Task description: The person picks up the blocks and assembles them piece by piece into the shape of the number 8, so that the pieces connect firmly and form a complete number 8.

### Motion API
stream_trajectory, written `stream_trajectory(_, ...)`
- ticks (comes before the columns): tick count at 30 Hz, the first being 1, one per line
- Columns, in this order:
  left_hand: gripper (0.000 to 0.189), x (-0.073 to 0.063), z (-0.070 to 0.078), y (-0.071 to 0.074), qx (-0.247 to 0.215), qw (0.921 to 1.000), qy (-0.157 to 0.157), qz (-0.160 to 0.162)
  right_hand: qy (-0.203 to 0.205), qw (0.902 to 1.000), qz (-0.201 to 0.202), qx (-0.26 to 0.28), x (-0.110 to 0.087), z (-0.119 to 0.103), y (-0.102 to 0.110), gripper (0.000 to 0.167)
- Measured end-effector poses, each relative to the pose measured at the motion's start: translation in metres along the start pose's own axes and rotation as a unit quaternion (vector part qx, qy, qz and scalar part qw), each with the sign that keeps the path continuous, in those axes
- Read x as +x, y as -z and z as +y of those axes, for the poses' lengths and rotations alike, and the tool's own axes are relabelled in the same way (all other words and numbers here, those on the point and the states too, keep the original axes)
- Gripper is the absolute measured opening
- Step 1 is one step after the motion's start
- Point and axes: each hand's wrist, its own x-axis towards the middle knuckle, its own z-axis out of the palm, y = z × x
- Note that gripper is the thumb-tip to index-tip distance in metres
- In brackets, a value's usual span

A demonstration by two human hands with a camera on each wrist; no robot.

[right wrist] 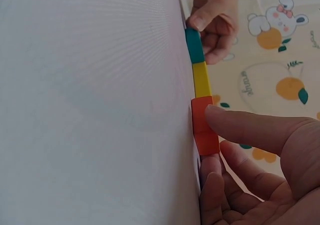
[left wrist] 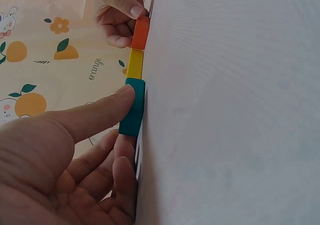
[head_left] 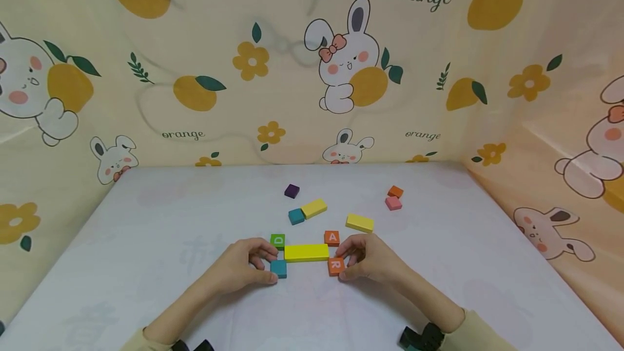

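Note:
A long yellow block (head_left: 306, 253) lies flat on the white table, with small square blocks about its two ends. My left hand (head_left: 244, 265) pinches a teal block (head_left: 279, 268) at the yellow block's near left corner, thumb on its near side. At the far left corner sits a green block (head_left: 278, 240) lettered D. On the other end, my right hand (head_left: 369, 259) pinches an orange block (head_left: 335, 267) lettered R between thumb and fingers. Behind it an orange block (head_left: 332, 238) lettered A lies at the far right corner.
Farther back are two shorter yellow blocks (head_left: 359, 223), one touching a teal cube (head_left: 296, 216). A dark purple cube (head_left: 292, 191) lies behind them. To the right, a pink cube (head_left: 393, 203) sits against an orange one (head_left: 395, 192). A printed cloth (head_left: 292, 69) hangs behind the table.

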Motion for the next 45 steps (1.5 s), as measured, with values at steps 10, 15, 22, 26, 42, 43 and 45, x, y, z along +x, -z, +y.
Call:
stream_trajectory(10,0.045,-0.0002,0.0011,-0.0001,-0.003,1.0000,0.000,-0.001,-0.002,1.0000,-0.002,0.000,0.0006,0.0010,0.0006,0.036)
stream_trajectory(15,0.045,-0.0001,0.0010,-0.0004,-0.005,1.0000,0.000,-0.002,-0.002,1.0000,0.000,0.000,0.0000,0.0014,0.0000,0.036)
stream_trajectory(22,0.046,-0.0009,-0.0011,-0.0009,-0.011,0.9999,0.001,-0.007,-0.004,1.0000,-0.003,0.003,-0.0008,0.0011,-0.0011,0.036)
stream_trajectory(26,0.046,-0.0011,-0.0014,-0.0009,-0.014,0.9999,-0.004,-0.007,-0.003,1.0000,-0.003,0.001,-0.0006,0.0003,0.0002,0.036)
stream_trajectory(42,0.046,-0.0013,-0.0005,0.0001,-0.011,0.9999,0.000,-0.006,0.014,0.9998,-0.008,0.011,-0.0038,-0.0080,0.0025,0.034)
stream_trajectory(43,0.046,-0.0012,-0.0002,0.0002,-0.011,0.9999,0.000,-0.005,0.015,0.9998,-0.008,0.009,-0.0035,-0.0080,0.0028,0.033)
stream_trajectory(45,0.046,-0.0013,0.0007,0.0005,-0.011,0.9999,-0.001,-0.005,0.017,0.9998,-0.008,0.008,-0.0034,-0.0078,0.0036,0.033)
